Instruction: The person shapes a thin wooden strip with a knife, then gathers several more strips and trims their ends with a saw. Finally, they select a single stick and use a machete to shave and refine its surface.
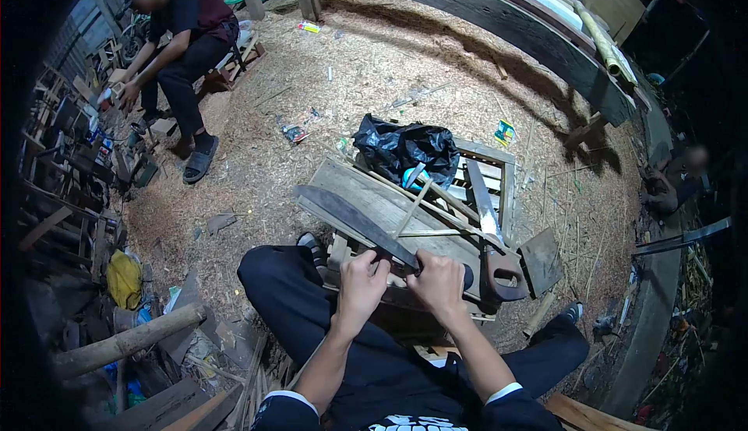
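A long machete (354, 225) with a dark blade slants over the low wooden bench in front of me, its tip pointing to the upper left. My right hand (438, 279) is closed around its handle end, where a dark rounded butt (467, 277) sticks out. My left hand (361, 284) is closed beside the blade, thumb near its lower edge; what its fingers pinch is hidden. Just right of my right hand lies a handsaw (502, 271) with a wooden handle. Thin wooden strips (436, 233) lie across the bench's board (343, 175) beyond the blade.
A black plastic bag (405, 147) and a blue object (415, 176) sit at the bench's far side. A seated person (187, 42) works at the upper left; another person (670, 182) is at the far right. Scrap and a thick pole (128, 341) crowd the left. Shavings cover the ground.
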Tool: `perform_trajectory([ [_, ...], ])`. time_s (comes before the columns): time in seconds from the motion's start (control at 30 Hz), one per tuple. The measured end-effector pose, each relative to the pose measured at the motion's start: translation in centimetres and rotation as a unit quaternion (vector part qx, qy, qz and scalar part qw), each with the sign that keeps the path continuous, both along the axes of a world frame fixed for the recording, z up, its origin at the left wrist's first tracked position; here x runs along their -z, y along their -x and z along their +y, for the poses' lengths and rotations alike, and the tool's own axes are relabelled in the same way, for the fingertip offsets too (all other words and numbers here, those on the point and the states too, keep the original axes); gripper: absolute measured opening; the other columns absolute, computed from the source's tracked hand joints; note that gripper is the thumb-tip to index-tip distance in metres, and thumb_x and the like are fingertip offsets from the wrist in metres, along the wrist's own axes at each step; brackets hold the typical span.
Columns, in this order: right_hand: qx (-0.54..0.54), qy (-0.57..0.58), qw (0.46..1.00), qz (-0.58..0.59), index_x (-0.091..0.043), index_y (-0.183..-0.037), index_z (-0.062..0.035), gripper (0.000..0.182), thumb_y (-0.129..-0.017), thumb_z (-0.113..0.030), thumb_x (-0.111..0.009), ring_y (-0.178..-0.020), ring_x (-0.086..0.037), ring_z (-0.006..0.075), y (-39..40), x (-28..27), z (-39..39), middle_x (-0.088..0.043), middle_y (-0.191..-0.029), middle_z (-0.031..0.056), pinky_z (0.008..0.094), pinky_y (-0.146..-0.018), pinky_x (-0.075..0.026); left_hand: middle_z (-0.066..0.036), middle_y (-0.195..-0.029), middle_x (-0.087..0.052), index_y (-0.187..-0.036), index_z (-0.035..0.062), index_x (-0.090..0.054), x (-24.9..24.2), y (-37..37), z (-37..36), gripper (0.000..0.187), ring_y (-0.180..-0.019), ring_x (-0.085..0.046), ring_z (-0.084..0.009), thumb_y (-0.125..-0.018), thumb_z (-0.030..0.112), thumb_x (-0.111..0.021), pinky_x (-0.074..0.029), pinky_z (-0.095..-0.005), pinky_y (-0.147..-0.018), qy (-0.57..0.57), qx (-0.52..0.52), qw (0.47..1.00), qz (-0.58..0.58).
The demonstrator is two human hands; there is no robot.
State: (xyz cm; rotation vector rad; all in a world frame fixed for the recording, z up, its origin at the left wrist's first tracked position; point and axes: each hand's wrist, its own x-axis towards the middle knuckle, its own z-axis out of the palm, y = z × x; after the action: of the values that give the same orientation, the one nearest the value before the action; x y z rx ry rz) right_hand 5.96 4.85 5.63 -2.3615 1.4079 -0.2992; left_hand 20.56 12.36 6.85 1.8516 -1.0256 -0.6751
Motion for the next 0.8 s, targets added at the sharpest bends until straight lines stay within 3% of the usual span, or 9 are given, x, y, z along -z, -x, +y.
perform_trajectory([
  [0.07, -0.001, -0.006, 1.0, 0.004, -0.07, -0.082, -0.0066, 0.021, -0.071, -0.022, -0.079, -0.07, -0.069, 0.0398, -0.3, -0.3, 0.1, -0.068, -0.07, 0.0201, 0.05, -0.066, -0.054, -0.024, -0.064, -0.057, -0.075, -0.0066, -0.054, -0.4, -0.4, -0.1, 0.024, -0.053, -0.06, -0.0262, -0.088, 0.01, -0.066, -0.042, -0.0411, -0.052, 0.046, 0.014, 0.999, 0.016],
  [0.2, 0.018, -0.005, 1.0, -0.002, -0.07, -0.081, -0.0056, 0.02, -0.072, -0.022, -0.077, -0.071, -0.07, 0.0406, 0.1, -0.6, -0.2, -0.069, -0.071, 0.0205, 0.0502, -0.067, -0.054, -0.027, -0.086, -0.07, -0.102, -0.0065, -0.07, -0.6, -1.4, 1.4, 0.024, -0.08, -0.073, -0.0351, -0.093, 0.016, -0.069, -0.054, -0.0409, -0.071, 0.041, 0.047, 0.996, -0.071],
  [0.23, 0.019, -0.005, 1.0, -0.005, -0.07, -0.081, -0.0056, 0.02, -0.072, -0.022, -0.077, -0.071, -0.07, 0.0406, 0.1, -0.5, -0.2, -0.069, -0.071, 0.0205, 0.0502, -0.067, -0.054, -0.027, -0.097, -0.072, -0.115, -0.0054, -0.07, -1.4, -1.6, 1.6, 0.03, -0.093, -0.073, -0.0382, -0.095, 0.017, -0.069, -0.056, -0.041, -0.08, 0.0, 0.064, 0.998, -0.015],
  [0.4, 0.031, -0.019, 0.999, 0.002, -0.071, -0.084, -0.0073, 0.02, -0.074, -0.024, -0.075, -0.072, -0.07, 0.0408, -0.6, 0.1, 0.5, -0.069, -0.071, 0.0208, 0.0514, -0.067, -0.055, -0.026, -0.099, -0.072, -0.111, -0.0068, -0.07, 0.3, -1.2, 1.4, 0.025, -0.092, -0.072, -0.04, -0.096, 0.013, -0.067, -0.056, -0.0411, -0.079, 0.059, 0.045, 0.995, -0.068],
  [0.47, 0.004, -0.008, 0.999, 0.038, -0.068, -0.084, -0.0068, 0.023, -0.075, -0.026, -0.077, -0.072, -0.072, 0.0392, -0.2, -0.2, 0.8, -0.071, -0.074, 0.0196, 0.0528, -0.067, -0.056, -0.027, -0.093, -0.069, -0.116, -0.0059, -0.068, 0.8, -1.5, 1.8, 0.024, -0.086, -0.068, -0.044, -0.097, 0.009, -0.064, -0.052, -0.0467, -0.074, 0.011, 0.087, 0.992, -0.089],
  [0.53, -0.038, 0.024, 0.999, 0.017, -0.068, -0.083, -0.0067, 0.023, -0.073, -0.025, -0.077, -0.072, -0.072, 0.0395, 0.2, -0.3, 0.2, -0.07, -0.074, 0.0211, 0.0523, -0.067, -0.056, -0.027, -0.085, -0.065, -0.108, -0.0069, -0.068, 0.8, -1.1, 1.9, 0.018, -0.079, -0.065, -0.0439, -0.097, 0.007, -0.063, -0.049, -0.0484, -0.069, 0.046, 0.081, 0.991, -0.095],
  [0.6, 0.01, 0.021, 1.0, 0.01, -0.069, -0.083, -0.0062, 0.022, -0.072, -0.024, -0.076, -0.072, -0.071, 0.0402, 0.3, -0.3, -1.7, -0.07, -0.073, 0.0217, 0.0512, -0.067, -0.056, -0.026, -0.089, -0.069, -0.104, -0.0086, -0.069, 0.5, -0.6, 1.6, 0.018, -0.08, -0.07, -0.0399, -0.095, 0.007, -0.066, -0.052, -0.0414, -0.069, 0.109, 0.048, 0.992, -0.043],
  [0.63, 0.013, 0.022, 1.0, 0.006, -0.069, -0.083, -0.0064, 0.022, -0.073, -0.023, -0.077, -0.073, -0.071, 0.0403, 0.2, -0.2, -1.3, -0.07, -0.073, 0.0214, 0.051, -0.067, -0.056, -0.025, -0.09, -0.069, -0.104, -0.009, -0.069, -0.5, -0.5, 1.3, 0.017, -0.079, -0.07, -0.0383, -0.095, 0.005, -0.066, -0.052, -0.0396, -0.069, 0.069, 0.05, 0.996, -0.033],
  [0.8, -0.02, 0.0, 1.0, 0.015, -0.068, -0.083, -0.0061, 0.021, -0.074, -0.023, -0.078, -0.074, -0.071, 0.0405, 0.2, -1.0, 0.5, -0.07, -0.074, 0.0199, 0.052, -0.068, -0.056, -0.025, -0.089, -0.069, -0.109, -0.0084, -0.069, 0.0, -0.9, 1.4, 0.02, -0.077, -0.068, -0.0378, -0.097, 0.007, -0.064, -0.051, -0.0407, -0.068, 0.065, 0.073, 0.993, -0.059],
])
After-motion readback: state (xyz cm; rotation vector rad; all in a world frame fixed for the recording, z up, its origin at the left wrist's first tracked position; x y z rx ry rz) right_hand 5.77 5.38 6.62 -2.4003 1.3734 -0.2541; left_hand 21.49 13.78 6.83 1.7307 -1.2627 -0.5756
